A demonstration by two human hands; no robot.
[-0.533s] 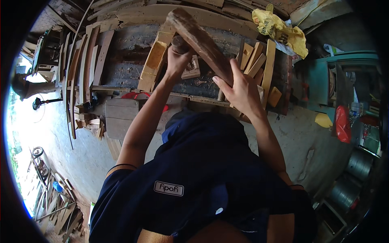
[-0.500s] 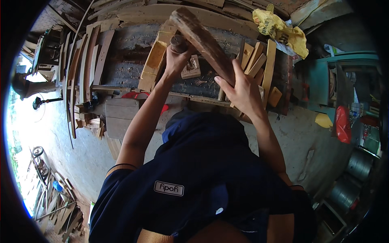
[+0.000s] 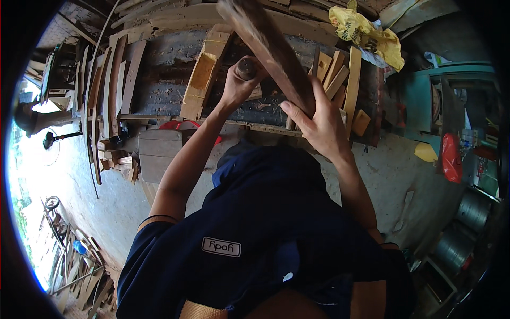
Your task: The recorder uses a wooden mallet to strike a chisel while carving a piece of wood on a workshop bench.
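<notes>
My left hand (image 3: 237, 87) is closed around the round wooden handle of a chisel (image 3: 246, 68), whose dark end faces up; its blade is hidden below the fist. Under that hand, a small carved wooden block (image 3: 255, 93) lies on the dark bench, mostly covered. My right hand (image 3: 324, 127) grips the near end of a thick, rough wooden club (image 3: 273, 53), which slants up and left above the bench, past the chisel's handle. The club's far end reaches the top edge of the picture.
A long wooden block with a hollow (image 3: 203, 72) lies left on the dark workbench (image 3: 164, 74). Several wood strips (image 3: 336, 80) lie right of my hands, near a yellow sack (image 3: 366, 37). Boards lean at the far left. A grey wooden box (image 3: 156, 154) stands below the bench's front edge.
My left hand has shifted right with the chisel and now covers most of the carved block. The club's far end has risen toward the top edge of the view.
</notes>
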